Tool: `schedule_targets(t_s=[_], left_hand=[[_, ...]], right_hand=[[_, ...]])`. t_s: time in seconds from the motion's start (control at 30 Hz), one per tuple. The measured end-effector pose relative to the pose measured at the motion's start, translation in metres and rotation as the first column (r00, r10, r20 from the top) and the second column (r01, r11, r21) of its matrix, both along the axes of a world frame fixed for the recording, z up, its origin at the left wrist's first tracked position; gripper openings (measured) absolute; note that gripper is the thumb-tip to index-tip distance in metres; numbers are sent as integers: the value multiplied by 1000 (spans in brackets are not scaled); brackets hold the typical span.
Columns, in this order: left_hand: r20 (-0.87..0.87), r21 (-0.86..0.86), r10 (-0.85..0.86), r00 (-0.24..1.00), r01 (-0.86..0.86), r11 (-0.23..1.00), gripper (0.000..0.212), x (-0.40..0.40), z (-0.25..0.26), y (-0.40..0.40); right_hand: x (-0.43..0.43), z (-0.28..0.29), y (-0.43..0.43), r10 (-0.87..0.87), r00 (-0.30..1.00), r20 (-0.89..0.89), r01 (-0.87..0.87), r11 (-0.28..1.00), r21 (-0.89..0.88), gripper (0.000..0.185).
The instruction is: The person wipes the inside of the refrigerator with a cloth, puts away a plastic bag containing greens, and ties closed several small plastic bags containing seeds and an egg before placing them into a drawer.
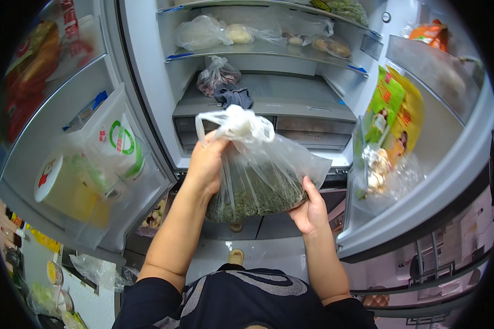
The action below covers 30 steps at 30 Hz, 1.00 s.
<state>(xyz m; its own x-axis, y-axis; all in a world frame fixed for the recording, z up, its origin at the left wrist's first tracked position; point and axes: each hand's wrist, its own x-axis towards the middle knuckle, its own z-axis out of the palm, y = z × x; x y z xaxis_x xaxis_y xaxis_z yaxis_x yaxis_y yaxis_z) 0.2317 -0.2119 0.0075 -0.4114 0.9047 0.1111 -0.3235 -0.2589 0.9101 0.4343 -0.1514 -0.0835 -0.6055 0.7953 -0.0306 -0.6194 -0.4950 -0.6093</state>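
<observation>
Between my two hands hangs a translucent plastic bag, knotted at the top and filled low down with a dark green, dried-leaf-like material. My left hand grips the bag just beneath its white knot. Against the lower right side, my right hand supports the bag, thumb on the outside and fingers partly hidden under it. The bag is held in front of an open refrigerator, over its drawers. Behind the knot, a dark grey cloth lies on the grey drawer cover.
A tied bag of reddish contents sits beside the cloth. Several clear bags of food occupy the glass shelf. Open doors flank me: the left door bin holds a white tub, the right one green and yellow packets.
</observation>
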Motion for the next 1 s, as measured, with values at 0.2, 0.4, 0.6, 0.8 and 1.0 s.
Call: schedule_targets(t_s=[0.2, 0.4, 0.6, 0.8, 1.0], left_hand=[[-217, 155, 72, 974, -38, 987, 14, -27, -41, 45], [-474, 132, 67, 878, -5, 991, 10, -53, -53, 77], [-471, 184, 14, 882, 83, 979, 12, -58, -56, 95], [-446, 75, -155, 881, 209, 975, 13, -63, -49, 102], [-337, 171, -138, 931, 205, 964, 10, -63, -20, 115]], right_hand=[[-29, -8, 42, -786, 544, 294, 503, 586, 635, 55], [-73, 71, 58, -870, 489, -56, -73, -105, 992, 49], [-103, 61, 101, -737, 672, 71, 150, 230, 962, 18], [-117, 73, 116, -457, 880, 129, 262, 695, 670, 24], [-114, 90, 147, -152, 983, -105, 185, 812, 553, 20]])
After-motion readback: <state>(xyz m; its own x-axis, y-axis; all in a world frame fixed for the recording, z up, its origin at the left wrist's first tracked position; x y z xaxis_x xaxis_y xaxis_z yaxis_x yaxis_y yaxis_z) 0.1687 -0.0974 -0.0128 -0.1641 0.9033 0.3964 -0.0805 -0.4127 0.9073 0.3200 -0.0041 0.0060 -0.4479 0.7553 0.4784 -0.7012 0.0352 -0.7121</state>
